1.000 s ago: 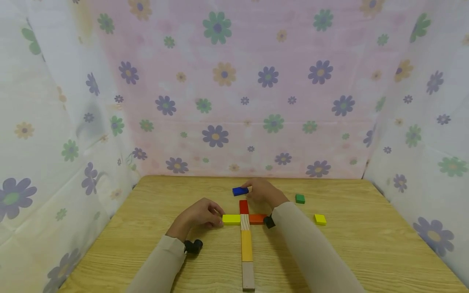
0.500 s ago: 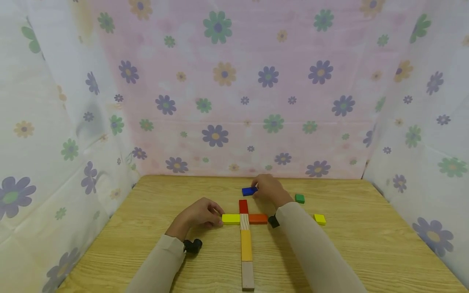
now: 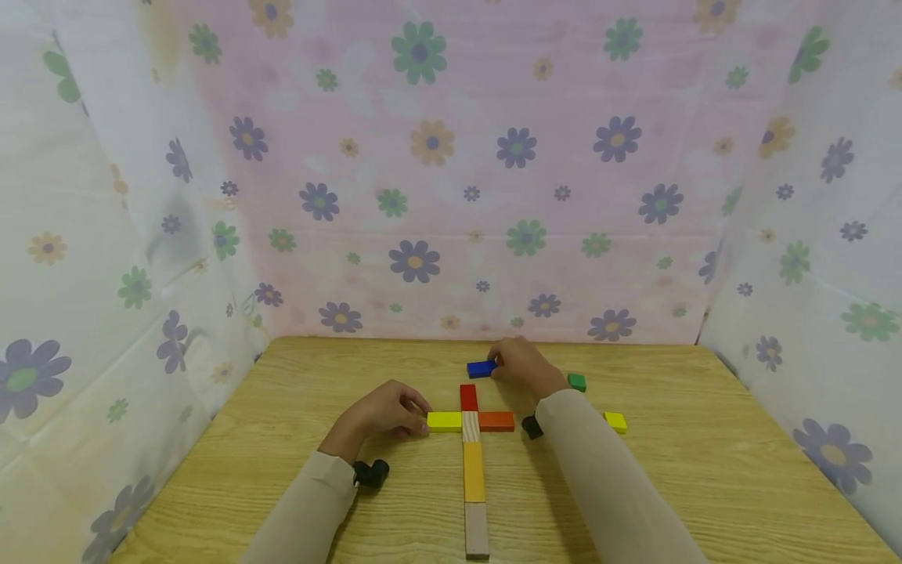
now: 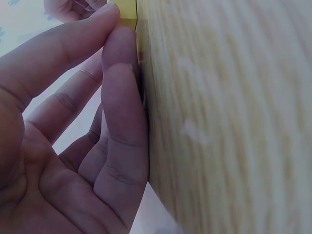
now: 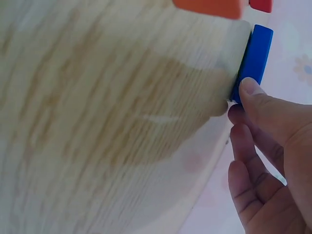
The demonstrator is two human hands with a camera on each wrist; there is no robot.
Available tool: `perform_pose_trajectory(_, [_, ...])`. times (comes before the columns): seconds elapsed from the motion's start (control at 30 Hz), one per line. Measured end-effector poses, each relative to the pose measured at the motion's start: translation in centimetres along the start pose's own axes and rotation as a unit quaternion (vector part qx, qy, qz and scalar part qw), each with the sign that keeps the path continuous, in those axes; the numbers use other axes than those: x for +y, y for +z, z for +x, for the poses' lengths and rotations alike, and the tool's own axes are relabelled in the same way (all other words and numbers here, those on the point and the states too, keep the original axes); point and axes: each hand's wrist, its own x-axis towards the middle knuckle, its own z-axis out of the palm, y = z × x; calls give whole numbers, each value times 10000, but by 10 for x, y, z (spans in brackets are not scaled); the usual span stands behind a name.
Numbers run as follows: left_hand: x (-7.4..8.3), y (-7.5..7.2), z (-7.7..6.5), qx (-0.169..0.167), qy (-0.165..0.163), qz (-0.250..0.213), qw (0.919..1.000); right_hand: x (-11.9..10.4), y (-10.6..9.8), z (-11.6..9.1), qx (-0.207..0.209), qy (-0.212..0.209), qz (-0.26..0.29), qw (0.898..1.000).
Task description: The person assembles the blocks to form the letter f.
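Observation:
In the head view, my left hand has its thumb and forefinger at the left end of a yellow block. The left wrist view shows those fingertips close together against the yellow block's end. My right hand pinches the right end of a blue block behind the cross of blocks; its thumb lies on the blue block in the right wrist view. The yellow block meets a bare striped wood block, with a red block behind and an orange-red block at right.
An orange-yellow block and a pale brown block continue the column towards the front. Right of the right hand lie a small green block and a small yellow block. Flowered cloth surrounds the wooden table.
My right hand has moved the blue block to the right behind the red block, mostly in the first half second. The left hand and the cross of blocks have stayed put.

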Motion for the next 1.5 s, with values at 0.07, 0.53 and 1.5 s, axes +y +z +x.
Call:
perform_pose_trajectory(0.07, [0,0,0,-3,-3,8,10000,-1,-2,-1,-34,11,13,10000])
perform_pose_trajectory(0.53, [1,0,0,-2,35,9,10000,-2,-1,3,-143,-166,-161,9996])
perform_pose_trajectory(1.5, [1,0,0,-1,69,-12,10000,-1,9,6,11,-331,-330,9989])
